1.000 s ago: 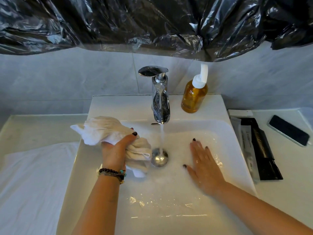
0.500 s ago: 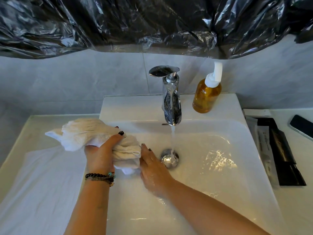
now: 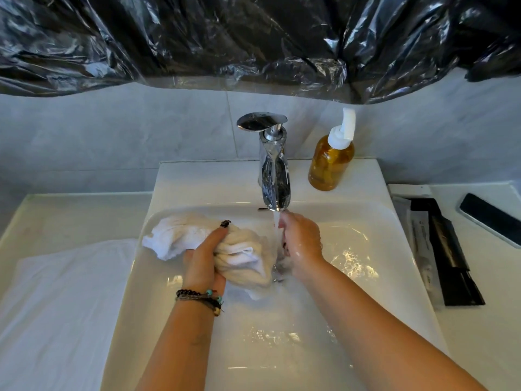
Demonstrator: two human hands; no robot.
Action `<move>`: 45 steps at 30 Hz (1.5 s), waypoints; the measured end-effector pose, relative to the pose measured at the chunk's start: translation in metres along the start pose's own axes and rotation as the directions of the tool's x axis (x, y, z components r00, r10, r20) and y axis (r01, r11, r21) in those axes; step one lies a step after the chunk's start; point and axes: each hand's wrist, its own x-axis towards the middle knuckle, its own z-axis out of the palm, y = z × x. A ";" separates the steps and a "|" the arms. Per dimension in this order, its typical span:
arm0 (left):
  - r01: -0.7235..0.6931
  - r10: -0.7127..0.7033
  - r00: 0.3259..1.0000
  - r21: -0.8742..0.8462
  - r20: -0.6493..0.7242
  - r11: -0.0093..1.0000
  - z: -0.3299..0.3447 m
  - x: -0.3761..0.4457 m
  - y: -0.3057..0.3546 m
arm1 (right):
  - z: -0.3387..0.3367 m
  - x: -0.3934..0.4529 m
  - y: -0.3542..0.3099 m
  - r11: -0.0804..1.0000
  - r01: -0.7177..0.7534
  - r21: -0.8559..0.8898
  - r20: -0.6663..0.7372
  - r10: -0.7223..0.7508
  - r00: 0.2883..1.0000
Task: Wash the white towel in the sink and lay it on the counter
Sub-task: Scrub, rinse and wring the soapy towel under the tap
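Plastic sheet: black crinkled plastic point(image 3: 253, 38) hangs across the tiled wall above your sink.
Surface: the pale surface point(image 3: 70, 215) runs either side of the basin; a white cloth point(image 3: 56, 306) lies spread on its left part.
Sink: the white sink point(image 3: 366, 277) sits in the middle, wet, with both your forearms over it.
White towel: the white towel point(image 3: 197, 235) is bunched up inside the basin, at its left side, one end sticking out to the left and the other reaching toward the stream.
Tap: the chrome tap point(image 3: 273, 170) is running; water point(image 3: 276, 224) falls just at your right hand.
Left hand: your left hand point(image 3: 204, 261) has its grip closed round the towel, thumb pressed over the top.
Right hand: your right hand point(image 3: 301, 238) is under the stream against the towel's right end; fingers curl inward, but you cannot tell whether they pinch the cloth.
Soap bottle: an amber pump bottle point(image 3: 331, 162) stands on the sink's ledge right of the tap.
Right side: black packets point(image 3: 445, 249) and a dark phone point(image 3: 490, 218) lie on the surface.
Wrist: beaded bracelets point(image 3: 200, 297) circle your left wrist.
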 end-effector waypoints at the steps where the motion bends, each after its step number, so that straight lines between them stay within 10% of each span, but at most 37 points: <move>1: 0.028 -0.028 0.999 0.002 0.022 1.000 0.004 -0.001 -0.002 | -0.005 -0.002 0.001 0.984 0.131 -0.123 -0.012 -0.134 0.991; 8: 0.163 -0.167 0.984 0.065 0.061 0.985 0.043 -0.017 -0.019 | -0.030 -0.006 0.023 0.990 -0.037 -0.134 0.353 0.082 0.932; 12: -0.026 0.028 1.000 0.214 -0.007 0.977 0.051 -0.011 -0.029 | -0.049 0.006 0.034 0.962 0.189 -0.196 0.179 -0.154 0.972; 18: 0.024 -0.044 0.994 0.185 0.103 0.983 0.054 -0.021 -0.029 | -0.073 0.018 0.028 0.844 0.371 -0.386 -0.131 -0.448 0.884; 22: -0.048 0.067 0.998 0.521 -0.017 0.852 0.047 -0.017 -0.030 | -0.052 0.016 0.012 0.892 0.406 -0.199 0.062 -0.402 0.914; 26: -0.051 -0.036 0.985 0.486 0.168 0.873 0.043 -0.021 -0.025 | -0.022 0.006 0.006 0.955 0.291 -0.060 0.363 -0.251 0.898; 34: 0.080 -0.195 0.900 0.292 0.390 0.953 0.004 -0.025 -0.013 | -0.027 0.017 0.018 0.975 0.217 -0.053 0.267 -0.195 0.944; 40: 0.043 -0.100 0.975 0.270 0.200 0.962 0.012 -0.026 -0.010 | -0.042 0.005 0.015 0.998 -0.061 0.005 0.116 0.060 0.991; 45: -0.079 -0.032 0.986 0.632 0.163 0.771 0.011 -0.028 0.009 | -0.071 -0.001 -0.005 0.927 0.248 -0.280 0.166 -0.208 0.964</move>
